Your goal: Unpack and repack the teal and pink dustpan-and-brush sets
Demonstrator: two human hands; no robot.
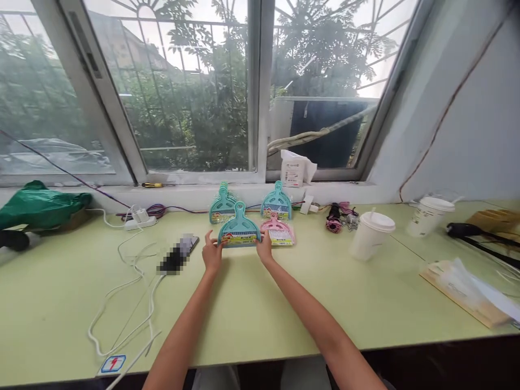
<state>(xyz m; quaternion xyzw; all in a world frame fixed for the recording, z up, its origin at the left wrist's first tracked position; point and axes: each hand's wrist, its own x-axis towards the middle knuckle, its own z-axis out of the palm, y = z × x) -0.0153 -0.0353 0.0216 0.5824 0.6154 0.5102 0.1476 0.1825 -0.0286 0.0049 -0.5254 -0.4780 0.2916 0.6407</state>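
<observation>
Risk of nudging the pink plastic dustpan set (278, 229) just beside and behind, or tipping the teal plastic dustpan set (239, 228) standing on the pale green table (284, 303). Both arms stretched forward; left hand (212, 252) and right hand (265, 250) pinching its lower corners

Bright daylight enters through the wide metal-framed window (182, 92); sky patches are overexposed. The pale green worktop (252, 314) is evenly lit, with soft shadows. Frame edges bow; focus is mildly soft.
</observation>
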